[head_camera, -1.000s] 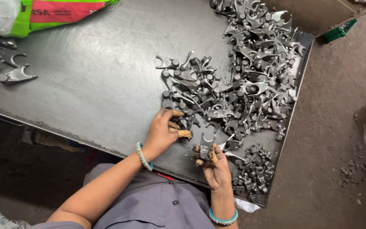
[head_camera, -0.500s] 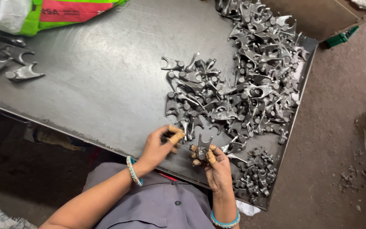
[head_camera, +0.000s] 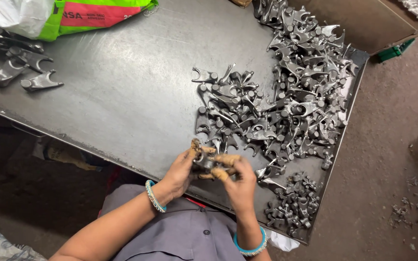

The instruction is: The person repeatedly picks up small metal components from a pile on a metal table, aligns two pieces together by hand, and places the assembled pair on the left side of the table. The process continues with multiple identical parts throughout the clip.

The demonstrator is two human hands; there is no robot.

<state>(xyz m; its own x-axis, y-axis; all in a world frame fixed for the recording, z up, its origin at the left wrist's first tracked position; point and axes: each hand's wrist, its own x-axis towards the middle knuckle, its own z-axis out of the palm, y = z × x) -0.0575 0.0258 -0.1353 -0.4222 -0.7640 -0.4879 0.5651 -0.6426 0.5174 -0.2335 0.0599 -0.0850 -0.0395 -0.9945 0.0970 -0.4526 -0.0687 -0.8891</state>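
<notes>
Both my hands meet at the near edge of a dark metal table (head_camera: 122, 106). My left hand (head_camera: 182, 169) and my right hand (head_camera: 238, 181) together grip one grey forked metal part (head_camera: 205, 162), held just above the table edge. Fingertips on both hands are wrapped in tan tape. A large heap of similar forked metal parts (head_camera: 276, 96) spreads from my hands to the table's far right. A smaller cluster of parts (head_camera: 291, 205) lies at the near right corner, beside my right hand.
A few forked parts (head_camera: 20, 72) lie apart at the table's far left. A green and red bag (head_camera: 97, 14) and a white plastic bag (head_camera: 15, 14) sit at the far edge. Dirt floor with litter lies to the right.
My left hand came back from the heap to the table edge. It now joins my right hand on the one part, and both have lifted slightly toward me.
</notes>
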